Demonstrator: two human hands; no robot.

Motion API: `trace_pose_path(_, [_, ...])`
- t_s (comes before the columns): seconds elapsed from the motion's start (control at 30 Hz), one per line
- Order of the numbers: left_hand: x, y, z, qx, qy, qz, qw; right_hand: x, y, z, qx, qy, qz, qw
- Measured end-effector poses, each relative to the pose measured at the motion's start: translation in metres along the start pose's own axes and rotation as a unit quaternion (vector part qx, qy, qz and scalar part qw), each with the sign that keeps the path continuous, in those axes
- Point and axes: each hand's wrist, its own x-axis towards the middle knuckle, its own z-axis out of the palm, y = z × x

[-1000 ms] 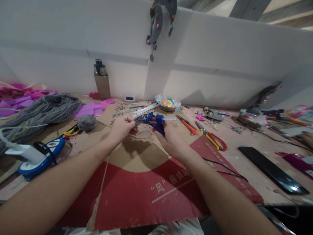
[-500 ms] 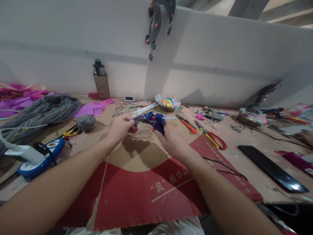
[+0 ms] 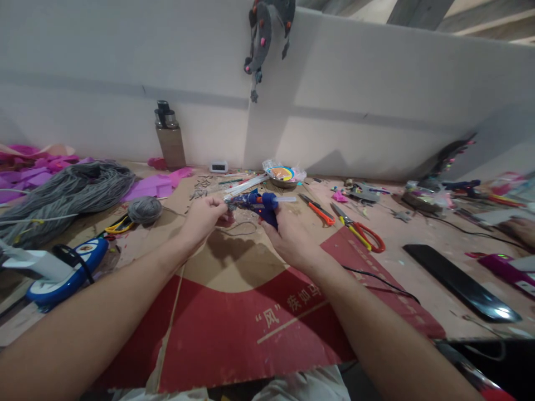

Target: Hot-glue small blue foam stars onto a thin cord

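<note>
My right hand (image 3: 292,234) is wrapped round the handle of a blue hot glue gun (image 3: 254,202), whose nozzle points left. A clear glue stick (image 3: 286,199) sticks out of its back end. With closed fingertips, my left hand (image 3: 207,220) pinches a small grey yarn piece (image 3: 230,206) right at the nozzle; its exact shape is mostly hidden. A thin strand of yarn (image 3: 244,224) loops out below the fingers over the cardboard. Left of this hand lies a ball of grey yarn (image 3: 144,210).
Red-printed cardboard (image 3: 234,334) covers the table in front of me. To the right lie a utility knife (image 3: 320,211), scissors (image 3: 363,234) and a black slab-like object (image 3: 460,281). A blue power strip (image 3: 90,259) and a grey yarn skein (image 3: 92,186) are left. Another person's hand (image 3: 518,228) shows far right.
The view has shifted slightly. Both hands keep nearly the same pose, with the glue gun's nozzle still against the grey piece.
</note>
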Motion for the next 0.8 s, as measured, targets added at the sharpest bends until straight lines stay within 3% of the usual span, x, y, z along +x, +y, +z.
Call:
trace_pose_path(0.4, [0.0007, -0.0007, -0.0008, -0.014, 0.017, 0.01, 1.0, 0.0005, -0.001, -0.0027, -0.012, -0.001, 0.02, 1.0])
trace_pose_path(0.8, [0.0001, -0.0008, 0.0004, -0.011, -0.005, -0.01, 1.0, 0.0003, 0.0004, -0.0001, 0.016, 0.005, -0.005, 1.0])
